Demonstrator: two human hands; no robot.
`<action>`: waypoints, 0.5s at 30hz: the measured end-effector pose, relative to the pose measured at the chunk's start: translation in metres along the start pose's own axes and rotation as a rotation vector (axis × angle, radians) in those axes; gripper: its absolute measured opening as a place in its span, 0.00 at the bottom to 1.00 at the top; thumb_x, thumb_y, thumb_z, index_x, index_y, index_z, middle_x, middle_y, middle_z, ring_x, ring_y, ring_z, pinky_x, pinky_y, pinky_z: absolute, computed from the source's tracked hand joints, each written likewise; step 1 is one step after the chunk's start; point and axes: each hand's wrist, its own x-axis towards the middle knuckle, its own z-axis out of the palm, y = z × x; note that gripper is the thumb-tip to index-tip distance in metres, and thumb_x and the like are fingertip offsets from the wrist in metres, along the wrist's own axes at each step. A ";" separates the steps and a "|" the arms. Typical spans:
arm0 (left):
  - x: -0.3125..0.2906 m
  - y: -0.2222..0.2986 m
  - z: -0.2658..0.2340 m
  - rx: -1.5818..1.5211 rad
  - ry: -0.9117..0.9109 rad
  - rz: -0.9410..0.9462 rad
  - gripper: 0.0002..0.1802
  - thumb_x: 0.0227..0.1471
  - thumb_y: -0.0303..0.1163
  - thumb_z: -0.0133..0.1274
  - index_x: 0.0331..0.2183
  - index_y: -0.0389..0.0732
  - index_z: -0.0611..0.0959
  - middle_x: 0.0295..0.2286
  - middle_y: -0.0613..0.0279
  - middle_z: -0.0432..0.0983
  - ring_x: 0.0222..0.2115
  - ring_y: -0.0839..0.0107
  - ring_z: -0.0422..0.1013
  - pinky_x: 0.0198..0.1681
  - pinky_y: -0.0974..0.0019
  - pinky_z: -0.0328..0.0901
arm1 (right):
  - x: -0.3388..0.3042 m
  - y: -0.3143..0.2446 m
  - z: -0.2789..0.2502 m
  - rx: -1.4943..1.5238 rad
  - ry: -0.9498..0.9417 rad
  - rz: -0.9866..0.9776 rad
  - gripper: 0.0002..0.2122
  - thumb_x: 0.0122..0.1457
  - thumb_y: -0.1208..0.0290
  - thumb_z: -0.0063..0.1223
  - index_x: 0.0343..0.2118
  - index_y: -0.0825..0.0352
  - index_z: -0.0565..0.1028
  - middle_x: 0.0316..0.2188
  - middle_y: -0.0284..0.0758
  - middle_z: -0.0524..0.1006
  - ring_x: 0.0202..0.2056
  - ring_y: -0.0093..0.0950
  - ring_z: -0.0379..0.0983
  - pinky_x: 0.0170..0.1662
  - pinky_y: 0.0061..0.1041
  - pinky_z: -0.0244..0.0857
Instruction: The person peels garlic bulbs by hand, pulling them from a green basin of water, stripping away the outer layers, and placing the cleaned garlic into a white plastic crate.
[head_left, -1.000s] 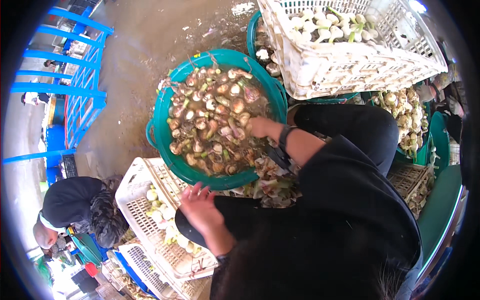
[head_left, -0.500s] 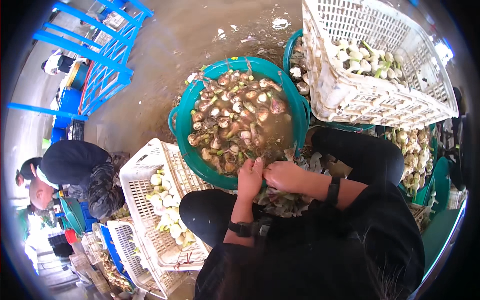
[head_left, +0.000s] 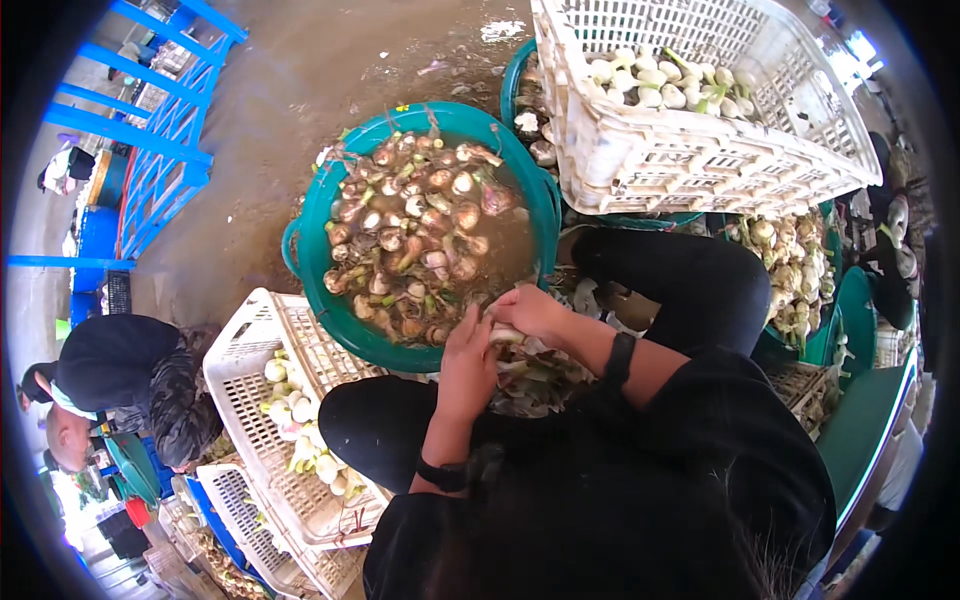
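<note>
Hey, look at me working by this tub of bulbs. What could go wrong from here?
The left hand and right hand meet at a pale bulb, partly hidden; it could slip into the peelings below.

The green tub holds murky water and many soiled bulbs; a bump might slop some out.

In view, the left knee overlaps the lower-left white crate of cleaner-looking bulbs; shifting that leg might jostle it.

Forearms (head_left: 447, 436) inward; fingers (head_left: 469, 327) together, apparently curled
</note>
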 end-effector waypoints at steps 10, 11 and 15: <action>0.000 -0.020 -0.009 -1.543 0.611 -0.763 0.09 0.49 0.32 0.50 0.32 0.37 0.73 0.28 0.62 0.73 0.29 0.74 0.71 0.31 0.73 0.69 | -0.060 -0.028 -0.021 0.151 -0.250 -0.247 0.08 0.58 0.73 0.41 0.28 0.69 0.72 0.23 0.27 0.71 0.27 0.16 0.67 0.32 0.17 0.63; -0.003 -0.024 -0.012 -1.544 0.611 -0.768 0.09 0.49 0.32 0.50 0.32 0.37 0.73 0.28 0.62 0.73 0.29 0.74 0.71 0.31 0.73 0.69 | -0.065 -0.022 -0.035 0.152 -0.250 -0.242 0.08 0.58 0.73 0.41 0.28 0.69 0.72 0.23 0.27 0.71 0.27 0.16 0.67 0.32 0.17 0.63; 0.000 -0.030 -0.015 -1.418 0.516 -0.866 0.16 0.48 0.42 0.51 0.29 0.38 0.73 0.21 0.65 0.70 0.20 0.76 0.68 0.22 0.75 0.67 | -0.069 -0.004 -0.067 -0.489 -0.148 -0.240 0.13 0.54 0.61 0.46 0.28 0.69 0.73 0.25 0.35 0.74 0.28 0.27 0.71 0.32 0.25 0.65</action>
